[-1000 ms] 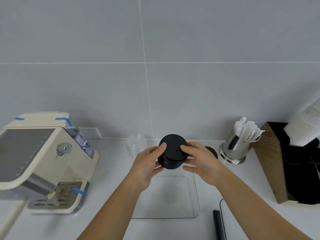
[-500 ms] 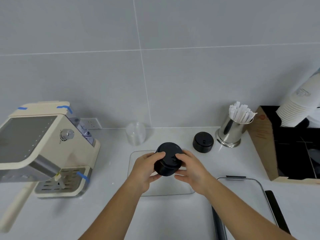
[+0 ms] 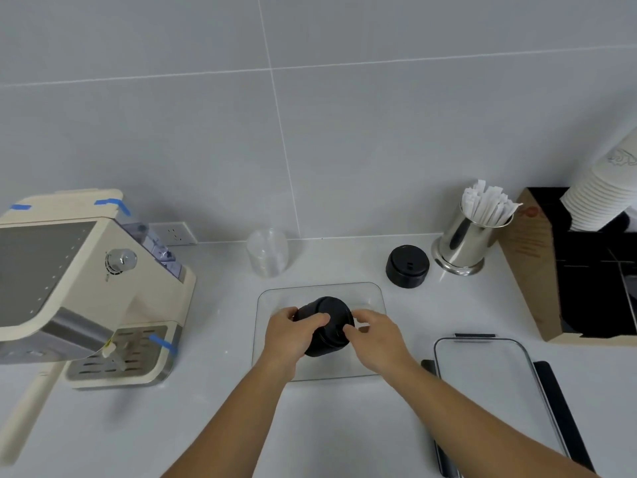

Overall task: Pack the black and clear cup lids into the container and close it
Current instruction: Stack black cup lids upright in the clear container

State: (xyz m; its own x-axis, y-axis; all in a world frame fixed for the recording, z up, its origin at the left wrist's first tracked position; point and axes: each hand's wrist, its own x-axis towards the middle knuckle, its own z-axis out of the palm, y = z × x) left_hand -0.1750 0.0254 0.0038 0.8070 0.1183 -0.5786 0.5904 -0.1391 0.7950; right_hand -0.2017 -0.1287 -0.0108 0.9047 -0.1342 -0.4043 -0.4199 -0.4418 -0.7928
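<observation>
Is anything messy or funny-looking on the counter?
Nothing is spilled or broken. The one oddity: bits of blue tape are stuck on the coffee machine, on its top corners and by the drip tray. Everything else stands neatly.

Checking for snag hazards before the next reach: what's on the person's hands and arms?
Nothing is visibly worn. The left hand and right hand are bare, with no gloves, rings, watch or bands in view. Both forearms are uncovered to the frame's bottom edge; no sleeve shows.

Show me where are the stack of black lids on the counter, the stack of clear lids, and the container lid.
stack of black lids (image 3: 407, 266): head view, on its top face.
stack of clear lids (image 3: 267, 253): head view, on its side.
container lid (image 3: 482, 370): head view, on its clear panel.
</observation>
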